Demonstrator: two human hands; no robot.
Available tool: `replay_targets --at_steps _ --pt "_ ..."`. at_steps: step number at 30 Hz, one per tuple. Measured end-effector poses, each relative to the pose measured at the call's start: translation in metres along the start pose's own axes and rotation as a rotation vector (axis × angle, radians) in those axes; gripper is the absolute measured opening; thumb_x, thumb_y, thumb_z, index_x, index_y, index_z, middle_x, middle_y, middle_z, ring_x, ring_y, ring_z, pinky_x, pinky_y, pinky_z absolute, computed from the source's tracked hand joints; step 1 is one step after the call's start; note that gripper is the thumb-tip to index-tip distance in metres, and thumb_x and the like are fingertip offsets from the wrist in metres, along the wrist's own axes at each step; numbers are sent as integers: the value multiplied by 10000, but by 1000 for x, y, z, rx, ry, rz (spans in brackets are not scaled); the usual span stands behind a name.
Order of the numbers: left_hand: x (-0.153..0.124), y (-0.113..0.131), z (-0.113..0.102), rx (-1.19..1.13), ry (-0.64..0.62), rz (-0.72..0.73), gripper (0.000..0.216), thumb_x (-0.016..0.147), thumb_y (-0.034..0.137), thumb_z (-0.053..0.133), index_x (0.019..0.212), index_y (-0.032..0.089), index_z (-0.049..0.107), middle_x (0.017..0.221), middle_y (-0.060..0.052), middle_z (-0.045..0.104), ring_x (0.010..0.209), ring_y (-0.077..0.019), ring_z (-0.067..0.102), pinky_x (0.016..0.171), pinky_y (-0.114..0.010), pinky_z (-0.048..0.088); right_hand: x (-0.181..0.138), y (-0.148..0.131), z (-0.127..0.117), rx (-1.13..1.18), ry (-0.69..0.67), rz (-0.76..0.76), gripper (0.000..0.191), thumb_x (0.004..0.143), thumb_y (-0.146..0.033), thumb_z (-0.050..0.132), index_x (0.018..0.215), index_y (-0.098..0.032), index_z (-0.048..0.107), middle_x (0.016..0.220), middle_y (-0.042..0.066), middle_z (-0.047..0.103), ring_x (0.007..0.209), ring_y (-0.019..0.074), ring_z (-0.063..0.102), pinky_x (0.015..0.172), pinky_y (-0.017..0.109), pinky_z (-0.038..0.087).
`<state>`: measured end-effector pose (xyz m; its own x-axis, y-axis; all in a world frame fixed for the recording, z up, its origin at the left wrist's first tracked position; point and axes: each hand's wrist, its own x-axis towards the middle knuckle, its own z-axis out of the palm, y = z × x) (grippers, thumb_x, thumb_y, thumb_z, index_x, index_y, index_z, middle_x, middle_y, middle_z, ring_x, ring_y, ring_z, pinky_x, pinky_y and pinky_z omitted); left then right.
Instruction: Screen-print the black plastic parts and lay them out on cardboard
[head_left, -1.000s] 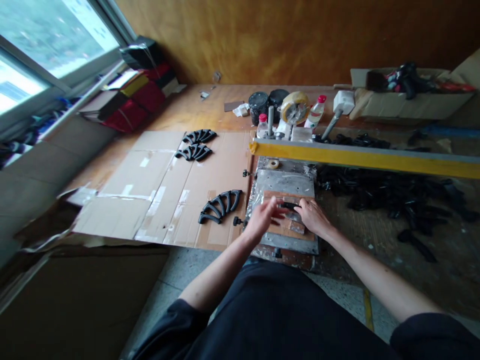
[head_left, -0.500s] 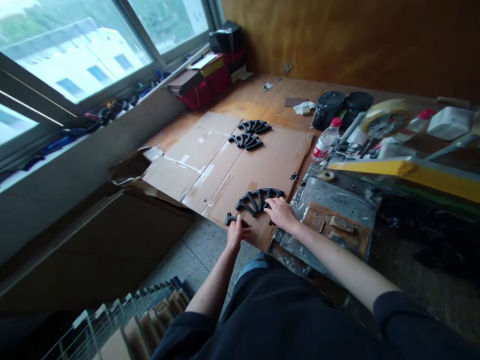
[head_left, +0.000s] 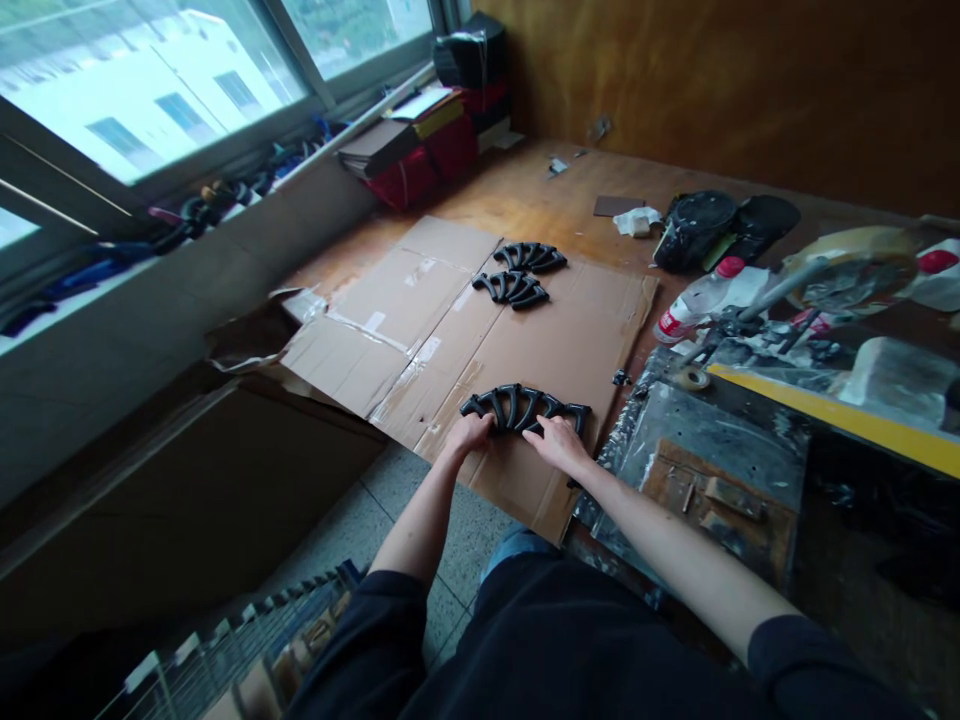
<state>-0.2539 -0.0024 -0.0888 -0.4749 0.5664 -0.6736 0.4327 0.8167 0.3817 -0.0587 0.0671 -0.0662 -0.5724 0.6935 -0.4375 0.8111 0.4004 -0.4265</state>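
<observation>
A fan-shaped row of several black curved handle-like parts [head_left: 513,405] lies near the front of the flattened cardboard [head_left: 442,350]. At the row's left end my left hand [head_left: 470,433] is closed with its fingertips on the leftmost black part. My right hand [head_left: 562,446] has its fingers closed around the near end of a black part toward the right of the row, and they hide some of it. Farther back on the cardboard, two more fans of similar black parts [head_left: 530,256] lie one behind the other.
Right of the cardboard are a small dark piece [head_left: 621,377], a tape roll [head_left: 691,377], a red-capped bottle [head_left: 697,298] and a metal plate [head_left: 637,420] carrying a rusty board. Black tubs [head_left: 697,228] stand behind. A wire rack [head_left: 225,640] is at lower left, below the table edge.
My left hand has brought the separate black part up against the left end of the near row. My right hand has shifted slightly along the row's near side. The view has turned slightly.
</observation>
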Motion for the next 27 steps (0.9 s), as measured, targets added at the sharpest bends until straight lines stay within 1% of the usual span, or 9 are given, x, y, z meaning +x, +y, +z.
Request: replay_targets --at_steps 4,7,9,11,13,16,21,24,27 --pt "-16 7 -6 166 143 24 596 863 635 399 843 124 705 927 -213 721 973 -340 657 850 -409 468 -5 11 -2 39 40 -112 504 930 -411 515 1371 -166 529 1234 140 618 1160 249 544 986 347 395" --pt "-43 11 19 270 406 202 526 923 562 348 1106 170 647 1132 -183 670 1105 -314 594 903 -411 447 -16 26 -11 -79 172 -155 403 936 -373 510 1289 -201 595 1124 120 640 1089 251 552 946 350 415" --pt "-56 15 41 308 503 378 476 929 516 388 1237 218 595 1279 -149 608 1186 -299 542 952 -420 430 -20 37 -17 -205 221 -111 362 943 -371 492 1247 -219 618 1058 124 638 1047 262 560 877 350 438" --pt "-60 21 60 315 502 463 516 898 494 479 1351 250 528 1431 -126 500 1304 -327 438 1034 -476 371 -21 45 -21 -309 191 -41 343 947 -389 484 1212 -226 627 1006 124 647 1007 264 583 817 340 448" --pt "-57 27 74 304 488 454 595 867 483 543 1410 247 481 1498 -121 428 1371 -369 344 1084 -536 303 -18 51 -21 -351 117 14 336 951 -417 475 1183 -230 629 968 112 668 958 255 618 775 328 451" --pt "-46 30 79 288 481 422 581 848 469 575 1376 230 528 1483 -124 448 1367 -395 336 1100 -554 275 -11 54 -18 -317 46 51 334 961 -423 448 1161 -219 621 936 99 702 899 247 666 710 310 454" --pt "-19 25 49 340 489 523 495 806 453 640 1268 278 624 1412 -88 532 1328 -367 398 1095 -502 313 -7 47 -15 -202 27 90 315 964 -419 433 1114 -231 637 879 89 733 856 259 701 683 314 463" --pt "20 33 8 401 500 614 507 788 454 662 1269 297 627 1423 -64 525 1342 -351 390 1108 -471 311 -9 41 -12 -130 -13 91 295 955 -401 455 1121 -232 631 890 84 739 877 249 705 706 307 472" --pt "71 57 -40 454 537 629 516 789 479 654 1267 286 636 1422 -60 528 1330 -341 405 1100 -434 325 -9 37 -6 -85 -29 116 262 946 -366 477 1112 -233 630 925 79 741 908 244 700 721 302 478"
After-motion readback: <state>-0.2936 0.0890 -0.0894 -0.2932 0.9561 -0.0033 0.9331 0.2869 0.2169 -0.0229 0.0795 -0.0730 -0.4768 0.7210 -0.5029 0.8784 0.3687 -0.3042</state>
